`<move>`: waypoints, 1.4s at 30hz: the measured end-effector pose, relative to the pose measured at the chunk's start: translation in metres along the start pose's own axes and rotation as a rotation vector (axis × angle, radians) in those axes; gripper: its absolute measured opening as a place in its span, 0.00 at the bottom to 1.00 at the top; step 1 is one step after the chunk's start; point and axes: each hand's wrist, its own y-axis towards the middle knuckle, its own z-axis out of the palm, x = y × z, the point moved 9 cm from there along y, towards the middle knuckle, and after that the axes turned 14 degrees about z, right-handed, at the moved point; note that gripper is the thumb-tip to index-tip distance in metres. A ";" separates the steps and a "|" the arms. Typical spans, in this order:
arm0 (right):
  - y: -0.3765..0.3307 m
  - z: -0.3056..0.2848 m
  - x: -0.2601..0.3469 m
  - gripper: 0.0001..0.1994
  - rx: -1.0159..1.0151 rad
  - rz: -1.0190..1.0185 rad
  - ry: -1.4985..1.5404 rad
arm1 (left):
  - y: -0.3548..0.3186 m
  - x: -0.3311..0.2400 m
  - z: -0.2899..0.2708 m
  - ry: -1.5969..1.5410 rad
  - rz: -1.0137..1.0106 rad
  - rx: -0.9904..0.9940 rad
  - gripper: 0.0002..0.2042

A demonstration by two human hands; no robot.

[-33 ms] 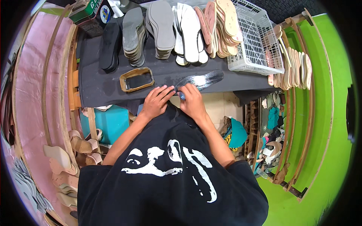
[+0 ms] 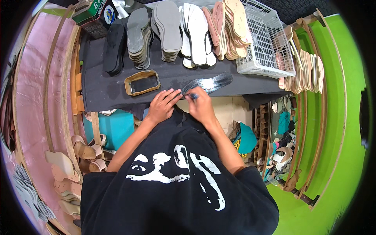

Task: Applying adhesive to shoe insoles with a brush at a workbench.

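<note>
A glossy black insole (image 2: 209, 83) lies flat near the front edge of the dark-covered table, its wet-looking surface catching the light. At its left end my left hand (image 2: 162, 105) rests with fingers stretched out, the fingertips at or beside the insole's tip. Close by, my right hand (image 2: 201, 105) is closed around a small blue-and-dark tool (image 2: 192, 95) at the same end. Most of that tool is hidden by my fingers, so its kind does not show. Left of the hands stands an open, shallow brown box (image 2: 142, 82) with a dark inside.
Along the back stand stacks of black insoles (image 2: 114, 49), grey insoles (image 2: 167, 27), white insoles (image 2: 198, 35) and beige insoles (image 2: 235, 29). A white plastic crate (image 2: 266, 43) is at the back right, a green-and-dark tin (image 2: 94, 17) at the back left. Wooden racks flank the table (image 2: 105, 96).
My right hand has turned slightly and shifted a little, and less of the blue tool shows. The left hand, insole and box stay in place.
</note>
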 end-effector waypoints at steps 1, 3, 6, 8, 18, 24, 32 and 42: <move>0.001 -0.010 -0.020 0.11 -0.028 0.127 0.140 | 0.000 -0.001 0.000 0.030 0.012 0.010 0.34; 0.002 -0.039 -0.063 0.04 -0.149 0.344 0.285 | -0.001 -0.002 -0.001 0.061 0.019 0.018 0.34; -0.008 -0.094 -0.133 0.04 -0.402 0.508 0.182 | 0.000 -0.002 0.000 0.052 0.028 0.033 0.34; -0.007 -0.121 -0.129 0.02 -0.517 0.489 0.032 | 0.001 -0.002 0.000 0.045 0.025 0.027 0.34; 0.000 -0.022 -0.001 0.08 -0.114 0.104 0.150 | 0.003 0.005 -0.020 -0.118 -0.047 -0.018 0.28; 0.042 -0.031 -0.003 0.04 -0.115 0.500 0.460 | -0.014 0.017 -0.092 -0.282 -0.199 -0.406 0.10; 0.085 0.043 0.074 0.06 0.056 0.345 0.561 | -0.028 0.072 -0.163 0.003 -0.415 -0.402 0.24; 0.099 0.063 0.086 0.10 0.191 0.293 0.381 | -0.032 0.099 -0.140 -0.154 -0.490 -0.260 0.34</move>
